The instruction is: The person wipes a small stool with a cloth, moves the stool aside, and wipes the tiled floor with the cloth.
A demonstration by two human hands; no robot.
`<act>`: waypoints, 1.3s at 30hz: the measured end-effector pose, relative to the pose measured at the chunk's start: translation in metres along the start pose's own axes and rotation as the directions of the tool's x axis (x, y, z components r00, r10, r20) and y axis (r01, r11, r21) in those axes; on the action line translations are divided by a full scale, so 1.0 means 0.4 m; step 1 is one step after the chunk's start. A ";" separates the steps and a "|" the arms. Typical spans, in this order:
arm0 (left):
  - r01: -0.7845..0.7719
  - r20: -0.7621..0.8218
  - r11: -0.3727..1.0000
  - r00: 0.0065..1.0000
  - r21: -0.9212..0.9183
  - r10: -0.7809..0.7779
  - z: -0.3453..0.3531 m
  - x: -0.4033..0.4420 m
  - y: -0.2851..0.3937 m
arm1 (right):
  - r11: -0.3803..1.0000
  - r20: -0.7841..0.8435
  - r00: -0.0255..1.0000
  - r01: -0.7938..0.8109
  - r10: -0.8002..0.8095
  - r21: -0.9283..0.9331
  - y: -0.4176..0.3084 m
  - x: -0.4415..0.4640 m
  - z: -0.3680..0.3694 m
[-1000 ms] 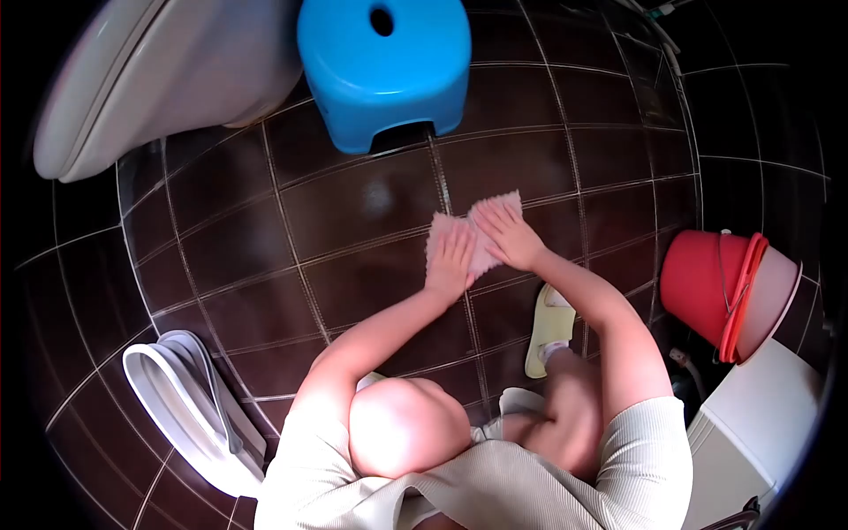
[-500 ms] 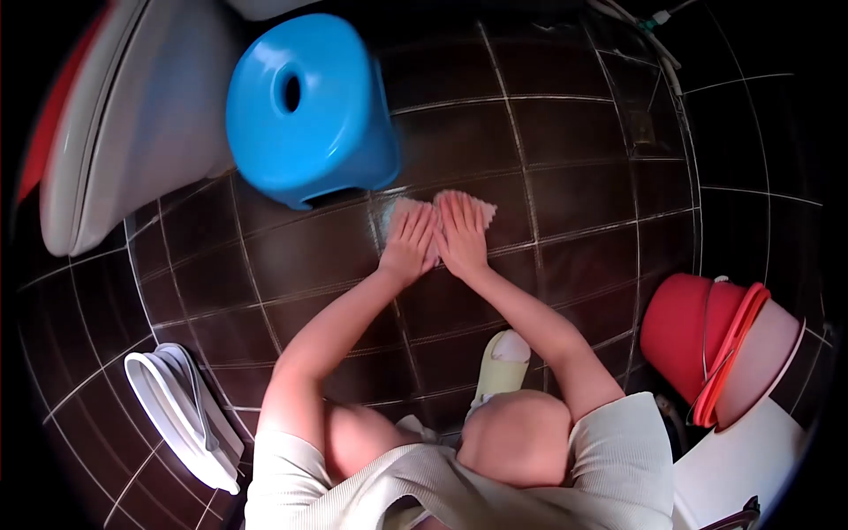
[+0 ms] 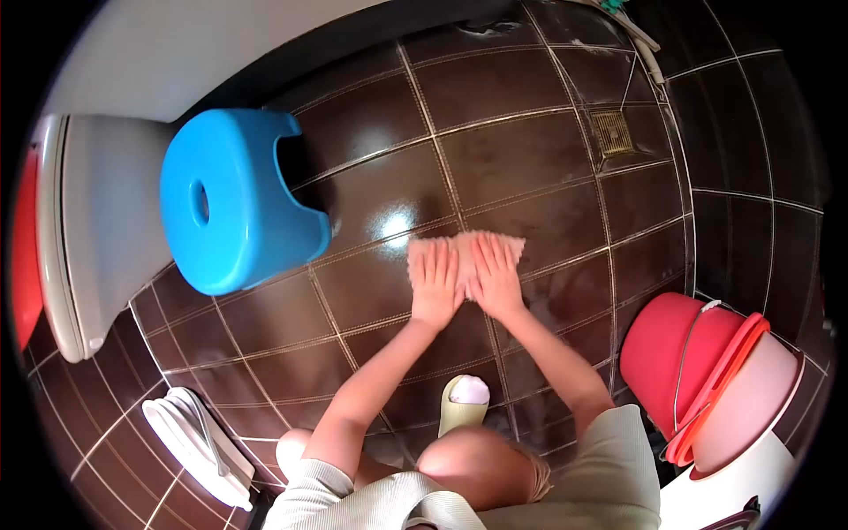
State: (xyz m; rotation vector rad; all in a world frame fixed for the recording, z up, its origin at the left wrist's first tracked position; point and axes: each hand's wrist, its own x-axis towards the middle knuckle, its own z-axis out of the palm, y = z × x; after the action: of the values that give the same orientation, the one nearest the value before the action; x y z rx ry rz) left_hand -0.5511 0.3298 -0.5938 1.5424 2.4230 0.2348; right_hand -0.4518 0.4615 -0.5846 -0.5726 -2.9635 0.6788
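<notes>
A pink cloth (image 3: 465,245) lies spread on the dark brown tiled floor (image 3: 521,146). My left hand (image 3: 435,287) presses flat on its left half, fingers stretched forward. Beside it my right hand (image 3: 496,278) rests flat on the right half, its fingers also straight. The cloth's fuzzy edges show past the fingertips and between the hands; the rest is covered by my palms. A blue plastic stool (image 3: 238,203) stands to the left of the hands, apart from them.
At right, a red bucket (image 3: 671,353) lies tilted against a pink basin (image 3: 751,397). A floor drain (image 3: 612,132) is at the upper right. A folded white basin (image 3: 199,446) leans by the left wall. My foot wears a pale yellow slipper (image 3: 455,415).
My view has shifted, so the stool now appears further left and lower, and the drain shows clearly. My hands and the cloth appear further right and lower, the cloth spread wider.
</notes>
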 end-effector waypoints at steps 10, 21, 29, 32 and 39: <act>0.154 -0.141 0.981 0.980 0.119 -0.137 -0.025 0.272 -0.099 | 0.998 -0.208 0.976 0.067 -0.070 -0.018 0.069 0.365 0.006; 0.211 -0.209 0.963 0.962 0.167 -0.175 -0.048 0.644 -0.132 | 0.999 -0.368 0.930 -0.017 0.001 -0.040 0.275 0.592 -0.064; 0.052 -0.031 0.992 0.998 0.112 -0.049 0.003 0.422 0.112 | 0.989 -0.162 0.976 -0.147 0.142 -0.016 0.274 0.258 -0.111; -0.056 -0.032 0.997 0.998 0.056 0.058 -0.029 0.498 0.069 | 0.995 -0.198 0.976 -0.093 0.087 -0.021 0.309 0.332 -0.120; 0.036 -0.106 0.979 0.994 0.199 -0.015 -0.036 0.828 -0.033 | 0.981 -0.483 0.867 -0.178 0.119 -0.077 0.458 0.649 -0.115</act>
State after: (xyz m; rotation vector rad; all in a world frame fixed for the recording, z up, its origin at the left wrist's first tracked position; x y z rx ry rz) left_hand -0.7005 0.6244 -0.6269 1.6171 2.6156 0.0690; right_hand -0.6246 0.7282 -0.6306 -0.8459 -2.5210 0.3049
